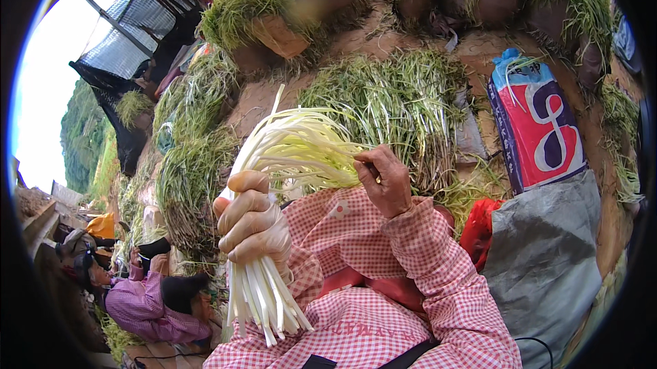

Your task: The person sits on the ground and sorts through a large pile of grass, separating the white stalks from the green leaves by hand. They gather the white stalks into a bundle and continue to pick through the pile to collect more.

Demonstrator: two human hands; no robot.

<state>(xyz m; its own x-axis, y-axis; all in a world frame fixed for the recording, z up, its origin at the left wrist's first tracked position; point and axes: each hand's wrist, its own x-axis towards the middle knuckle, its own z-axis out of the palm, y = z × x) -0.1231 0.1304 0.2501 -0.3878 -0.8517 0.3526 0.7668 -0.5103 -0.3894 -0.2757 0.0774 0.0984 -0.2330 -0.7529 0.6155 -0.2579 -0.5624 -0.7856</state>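
In front of my chest, my left hand, in a thin whitish glove, is closed around a bunch of chives. Their white stems hang below the fist, while the pale yellow-green leaves arch over to the right. My right hand, bare, is at the end of those leaves with thumb and forefinger pinched on the tips. Just beyond the bunch lies a broad heap of green chives with brownish stem ends.
More heaps of greens lie on the left and along the far side. To the right are a red, blue and white sack, a grey sheet and a red bag. A person in a checked shirt sits at lower left.
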